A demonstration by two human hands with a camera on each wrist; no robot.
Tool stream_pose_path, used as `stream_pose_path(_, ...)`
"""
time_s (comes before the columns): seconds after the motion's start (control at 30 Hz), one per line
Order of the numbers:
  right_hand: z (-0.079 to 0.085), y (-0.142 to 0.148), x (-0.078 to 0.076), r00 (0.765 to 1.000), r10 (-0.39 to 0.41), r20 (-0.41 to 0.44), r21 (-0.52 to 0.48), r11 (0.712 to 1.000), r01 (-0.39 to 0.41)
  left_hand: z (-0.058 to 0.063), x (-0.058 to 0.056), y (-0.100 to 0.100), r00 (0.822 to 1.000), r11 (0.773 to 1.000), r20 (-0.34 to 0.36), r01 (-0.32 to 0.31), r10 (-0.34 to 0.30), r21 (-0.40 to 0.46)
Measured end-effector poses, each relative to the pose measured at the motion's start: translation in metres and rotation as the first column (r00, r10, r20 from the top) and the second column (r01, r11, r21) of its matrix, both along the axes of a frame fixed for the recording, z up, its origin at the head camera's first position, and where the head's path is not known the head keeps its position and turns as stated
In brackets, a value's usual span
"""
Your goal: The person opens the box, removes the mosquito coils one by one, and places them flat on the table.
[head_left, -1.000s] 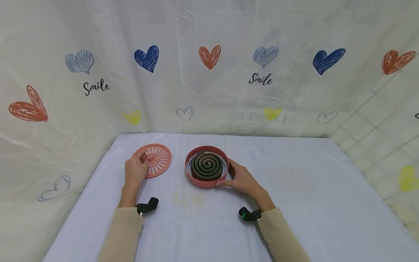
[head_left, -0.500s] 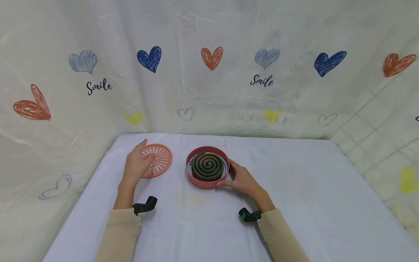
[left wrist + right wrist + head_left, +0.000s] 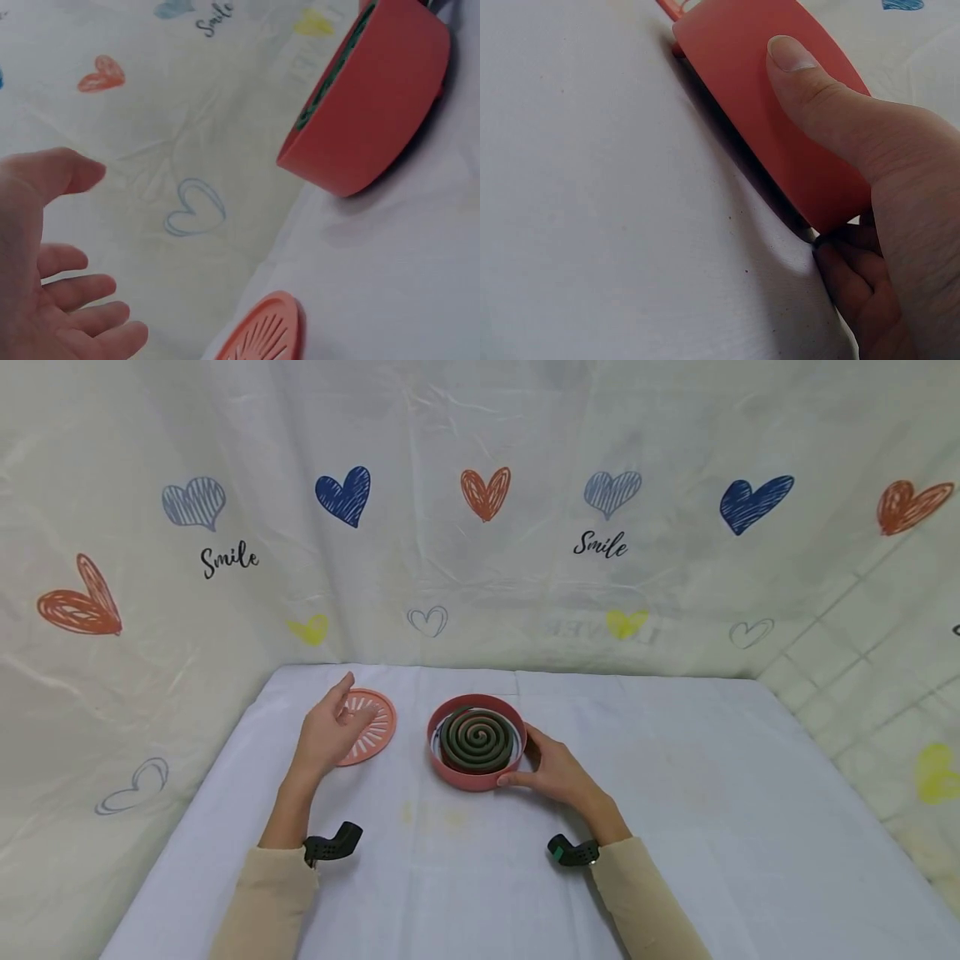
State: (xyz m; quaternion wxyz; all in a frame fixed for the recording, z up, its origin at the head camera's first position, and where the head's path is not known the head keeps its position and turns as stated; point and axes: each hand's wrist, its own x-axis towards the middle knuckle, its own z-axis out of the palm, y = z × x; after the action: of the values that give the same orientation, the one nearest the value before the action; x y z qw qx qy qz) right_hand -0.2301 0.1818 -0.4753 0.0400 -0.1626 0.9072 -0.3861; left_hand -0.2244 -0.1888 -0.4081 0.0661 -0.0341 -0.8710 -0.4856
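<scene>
A round red mosquito coil holder (image 3: 465, 782) stands on the table with a dark green mosquito coil (image 3: 477, 740) lying inside it. My right hand (image 3: 553, 768) grips the holder at its right side. In the right wrist view, the thumb (image 3: 817, 90) presses the outer wall, and the other fingers are partly hidden behind and below. An orange-pink slotted lid (image 3: 381, 728) lies flat to the left of the holder. Over the lid's left part hovers my left hand (image 3: 327, 737), holding nothing. In the left wrist view its thumb (image 3: 71, 171) stands apart from the loosely bent fingers (image 3: 86, 289).
A white cloth (image 3: 675, 827) covers the table. Behind it and along both sides hangs a pale curtain (image 3: 525, 443) printed with hearts and the word Smile. Each wrist wears a black camera mount (image 3: 335, 843).
My left hand has let go of the lid's middle, opened out and shifted slightly right. The lid stays in place. My right hand keeps its grip on the holder.
</scene>
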Motion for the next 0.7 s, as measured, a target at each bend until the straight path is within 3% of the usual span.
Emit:
stream_pose_path(0.13,0.002,0.000,0.001,1.000,0.004,0.006,-0.003,1.000,-0.004,-0.008,0.002,0.011,0.999,0.999,-0.013,0.038,-0.037,0.004)
stream_pose_path(0.43,0.003,-0.001,0.003,1.000,-0.002,0.007,0.000,1.000,0.002,-0.024,0.005,0.036,0.997,0.993,-0.005,0.081,-0.082,-0.088)
stream_pose_path(0.7,0.004,-0.001,0.003,1.000,-0.007,0.017,0.007,1.000,0.007,-0.042,0.005,0.053,0.980,0.980,-0.024,0.198,-0.197,0.018)
